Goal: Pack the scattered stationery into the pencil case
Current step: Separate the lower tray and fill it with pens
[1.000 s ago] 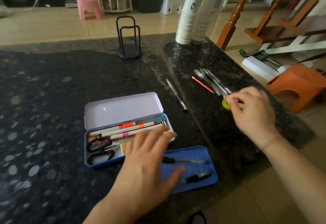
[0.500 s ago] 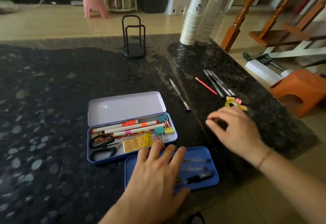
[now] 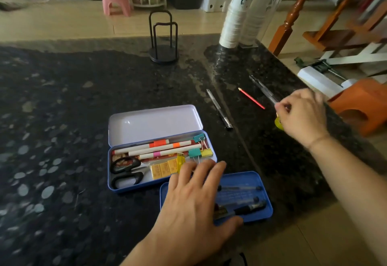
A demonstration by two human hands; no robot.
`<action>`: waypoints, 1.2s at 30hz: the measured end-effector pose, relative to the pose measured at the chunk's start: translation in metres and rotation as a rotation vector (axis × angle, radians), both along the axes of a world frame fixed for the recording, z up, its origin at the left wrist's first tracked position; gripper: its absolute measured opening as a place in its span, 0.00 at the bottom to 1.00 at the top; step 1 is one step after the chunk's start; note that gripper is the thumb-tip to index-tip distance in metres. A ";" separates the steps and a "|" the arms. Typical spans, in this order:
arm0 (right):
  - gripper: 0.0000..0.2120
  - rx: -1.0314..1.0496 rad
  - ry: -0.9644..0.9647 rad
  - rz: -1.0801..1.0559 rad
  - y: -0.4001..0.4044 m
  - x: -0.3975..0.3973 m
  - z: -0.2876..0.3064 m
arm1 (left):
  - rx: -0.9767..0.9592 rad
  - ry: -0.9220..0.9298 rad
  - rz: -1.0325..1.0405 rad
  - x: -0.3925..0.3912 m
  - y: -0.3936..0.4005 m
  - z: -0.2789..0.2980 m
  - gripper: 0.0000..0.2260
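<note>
Open blue pencil case (image 3: 117, 184); loose pens (image 3: 219, 111) beside

Scissors (image 3: 125, 171) lie in the pencil case (image 3: 161, 152), loose pens (image 3: 219, 108) to its right.

Dim counter (image 3: 83, 119), daylight glare at back, motion blur w/ wide-angle edge warp

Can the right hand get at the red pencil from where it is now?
Probably yes. The red pencil lies bare on the counter, just left of the right hand, nothing between them. But that hand's fingers are curled over the pens, so they look occupied.
</note>
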State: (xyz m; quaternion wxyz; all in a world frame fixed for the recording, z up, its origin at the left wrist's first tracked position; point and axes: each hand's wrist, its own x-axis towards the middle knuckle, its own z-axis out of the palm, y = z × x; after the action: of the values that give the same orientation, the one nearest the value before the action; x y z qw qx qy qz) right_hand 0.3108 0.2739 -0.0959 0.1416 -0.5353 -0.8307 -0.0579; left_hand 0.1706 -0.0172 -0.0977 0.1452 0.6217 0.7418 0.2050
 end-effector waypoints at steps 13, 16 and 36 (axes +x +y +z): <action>0.12 -0.085 0.069 0.603 -0.148 0.066 -0.033 | -0.045 0.156 -0.052 0.014 -0.001 -0.009 0.50; 0.12 -0.049 0.082 0.631 -0.136 0.061 -0.020 | -0.113 0.133 -0.042 0.011 0.002 -0.014 0.47; 0.16 -0.282 -0.369 -0.134 0.093 -0.062 -0.002 | -0.114 0.060 -0.091 0.007 0.003 -0.011 0.42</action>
State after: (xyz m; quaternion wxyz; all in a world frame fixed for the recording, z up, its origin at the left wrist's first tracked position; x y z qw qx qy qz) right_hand 0.2487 0.3670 -0.0982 -0.0925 -0.5840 -0.8050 -0.0475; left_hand 0.1772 -0.0142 -0.1088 0.1673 0.6513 0.7273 0.1370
